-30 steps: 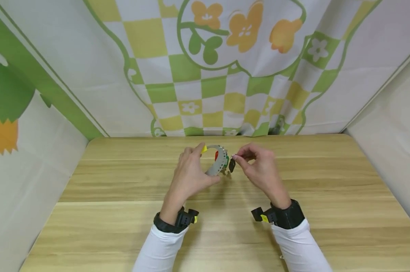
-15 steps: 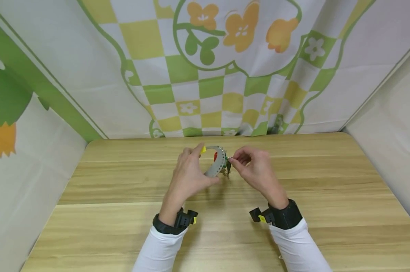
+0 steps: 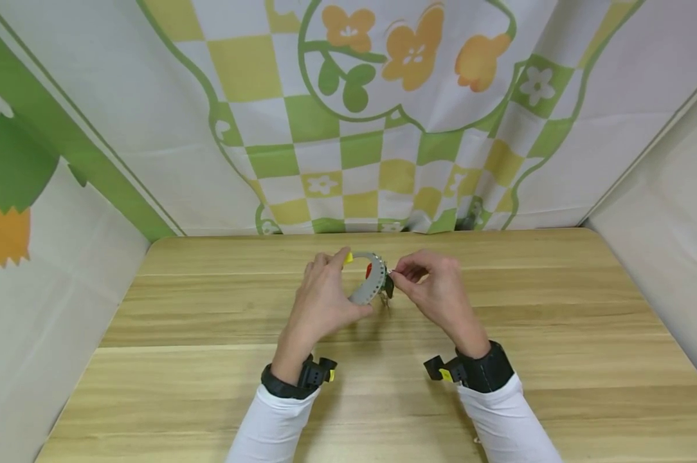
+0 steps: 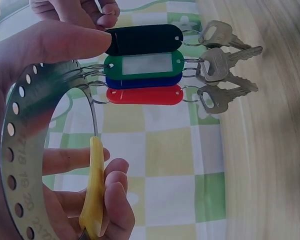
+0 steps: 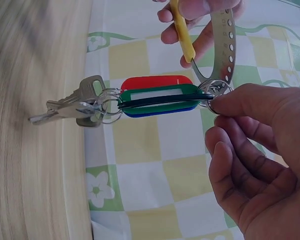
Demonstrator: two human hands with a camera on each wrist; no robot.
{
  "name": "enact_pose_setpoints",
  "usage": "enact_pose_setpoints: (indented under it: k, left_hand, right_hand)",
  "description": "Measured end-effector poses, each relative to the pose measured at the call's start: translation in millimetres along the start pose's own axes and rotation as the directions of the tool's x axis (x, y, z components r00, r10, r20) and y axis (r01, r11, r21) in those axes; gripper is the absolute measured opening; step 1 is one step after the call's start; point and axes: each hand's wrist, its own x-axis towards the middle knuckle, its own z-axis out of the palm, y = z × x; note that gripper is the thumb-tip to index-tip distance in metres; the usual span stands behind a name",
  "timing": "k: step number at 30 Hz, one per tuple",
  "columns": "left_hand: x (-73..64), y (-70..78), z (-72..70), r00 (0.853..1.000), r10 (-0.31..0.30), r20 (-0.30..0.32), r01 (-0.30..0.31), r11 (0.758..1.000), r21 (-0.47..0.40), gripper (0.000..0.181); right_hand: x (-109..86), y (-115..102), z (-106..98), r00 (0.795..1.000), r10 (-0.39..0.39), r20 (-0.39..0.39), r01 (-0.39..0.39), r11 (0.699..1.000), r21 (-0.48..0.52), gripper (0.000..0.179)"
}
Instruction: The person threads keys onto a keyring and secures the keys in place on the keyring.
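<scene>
My left hand (image 3: 322, 289) grips a flat metal key ring (image 4: 15, 150) with numbered holes and a yellow handle (image 4: 92, 195). From it hang a green tag (image 4: 115, 67), a blue tag (image 4: 145, 81) and a red tag (image 4: 145, 95) on small split rings. Between thumb and fingertips, my right hand (image 3: 438, 286) pinches a small split ring (image 5: 209, 103) at the end of a black key tag (image 4: 147, 40), right beside the metal band. Whether that split ring passes through a hole cannot be told. Silver keys (image 4: 217, 65) dangle from the tags' lower ends.
A wooden table (image 3: 209, 386) lies beneath both hands. Behind it hangs a checkered, flowered curtain (image 3: 319, 154), with pale cloth walls on both sides. A small pale bit (image 3: 478, 440) lies near the right sleeve.
My right hand has moved left, bringing the black tag from a little way off up against the metal ring beside the other tags. The left hand stays almost still.
</scene>
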Motion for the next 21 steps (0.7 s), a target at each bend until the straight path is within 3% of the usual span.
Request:
enact_pose_setpoints:
  k: [21]
  left_hand:
    - [-0.2, -0.1, 2.4, 1.0, 0.008, 0.011, -0.008, 1.0, 0.012, 0.103]
  right_hand:
    - [0.4, -0.9, 1.4, 0.996, 0.053, -0.076, -0.053, 0.999, 0.004, 0.009]
